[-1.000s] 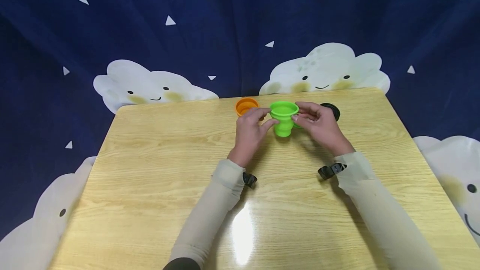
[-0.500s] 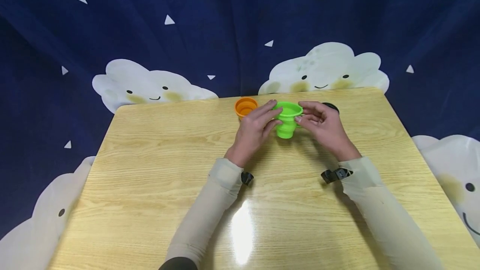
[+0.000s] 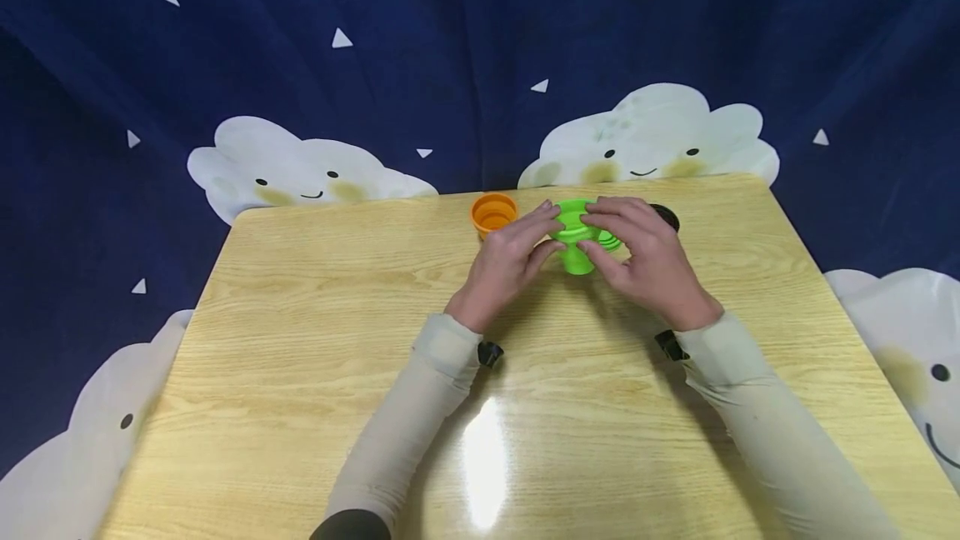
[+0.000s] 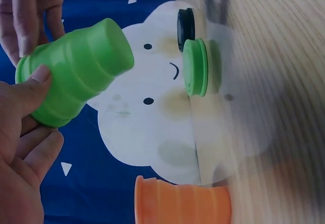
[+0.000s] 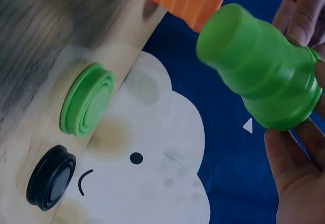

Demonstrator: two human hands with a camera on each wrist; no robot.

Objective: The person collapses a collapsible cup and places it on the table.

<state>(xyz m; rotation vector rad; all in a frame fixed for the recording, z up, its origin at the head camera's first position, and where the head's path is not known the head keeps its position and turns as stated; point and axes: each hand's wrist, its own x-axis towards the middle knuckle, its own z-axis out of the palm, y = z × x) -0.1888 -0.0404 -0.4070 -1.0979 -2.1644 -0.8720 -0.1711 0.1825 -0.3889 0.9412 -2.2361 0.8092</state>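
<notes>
A green collapsible cup [image 3: 577,257] is held up over the far part of the table, its ribbed wall extended and its mouth facing up. My left hand [image 3: 506,261] grips its left side near the rim, thumb against the wall in the left wrist view. On the opposite side, my right hand [image 3: 648,252] holds the cup by the rim, with fingers over the top edge and thumb lower down. Tilted in the right wrist view, the cup [image 5: 259,66] shows its closed base and stepped rings. Behind the right hand lies a flat green ringed disc [image 3: 609,241].
An orange ribbed cup [image 3: 494,212] stands upright near the back edge, left of the hands. A black ringed disc [image 5: 51,178] lies beside the green one. The wooden table [image 3: 300,357] ends at a dark blue curtain [image 3: 375,73] with clouds.
The green cup has shifted slightly right. My left fingers have moved up to the rim, and my right fingers have spread farther over it, uncovering more of the green disc behind.
</notes>
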